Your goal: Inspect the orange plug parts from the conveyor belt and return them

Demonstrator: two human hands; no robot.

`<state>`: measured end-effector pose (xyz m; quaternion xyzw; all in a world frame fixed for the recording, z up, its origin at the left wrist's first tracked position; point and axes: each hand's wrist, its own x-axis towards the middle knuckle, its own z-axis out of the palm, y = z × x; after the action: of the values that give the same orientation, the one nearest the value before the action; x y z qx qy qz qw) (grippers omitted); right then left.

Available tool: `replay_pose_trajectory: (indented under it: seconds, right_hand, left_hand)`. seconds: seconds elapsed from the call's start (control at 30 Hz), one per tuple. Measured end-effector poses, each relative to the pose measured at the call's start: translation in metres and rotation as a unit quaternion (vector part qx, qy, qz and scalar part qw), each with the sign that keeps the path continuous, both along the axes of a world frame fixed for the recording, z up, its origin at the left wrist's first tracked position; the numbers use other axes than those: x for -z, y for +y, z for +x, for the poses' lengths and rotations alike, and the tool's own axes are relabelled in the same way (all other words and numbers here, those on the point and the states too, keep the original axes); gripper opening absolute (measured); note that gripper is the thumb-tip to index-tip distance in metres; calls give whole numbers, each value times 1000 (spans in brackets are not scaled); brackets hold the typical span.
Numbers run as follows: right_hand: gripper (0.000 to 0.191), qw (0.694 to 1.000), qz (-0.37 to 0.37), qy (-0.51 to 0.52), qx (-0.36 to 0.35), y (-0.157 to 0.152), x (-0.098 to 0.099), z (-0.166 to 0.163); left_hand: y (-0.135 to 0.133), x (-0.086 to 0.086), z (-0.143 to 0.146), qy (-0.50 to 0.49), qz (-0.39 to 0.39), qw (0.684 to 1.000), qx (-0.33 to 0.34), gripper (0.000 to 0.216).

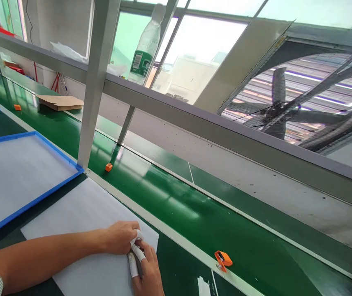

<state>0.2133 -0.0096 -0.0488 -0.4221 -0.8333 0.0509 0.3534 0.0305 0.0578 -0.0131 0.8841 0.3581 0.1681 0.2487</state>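
Note:
A large white sheet lies on the dark green work surface in front of me. My left hand reaches in from the left over the sheet, its fingers curled. Close against it, my right hand comes up from the bottom with bent fingers. White wrapping covers several fingertips. The two hands meet near the sheet's right corner, and whatever is pinched between the fingers is hidden. To the left lies a white panel with a blue frame edge.
A green conveyor belt runs beyond the bench. Orange pieces sit along it, and an orange clip-like part is at its near rail. A grey post rises ahead; a plastic bottle stands on the crossbar. Flat cardboard lies farther back.

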Motion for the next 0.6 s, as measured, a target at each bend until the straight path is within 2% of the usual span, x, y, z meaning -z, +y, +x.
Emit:
replay_pose_trajectory:
  seconds: [0.4, 0.6]
  right_hand:
    - [54, 999, 11, -41, -7, -8, 3, -3]
    - [35, 1000, -2, -15, 3, -10, -11, -11]
  left_hand:
    - [-14, 1, -4, -13, -3, 1000, -18, 22]
    - [-12, -1, -6, -39, -18, 999, -17, 22]
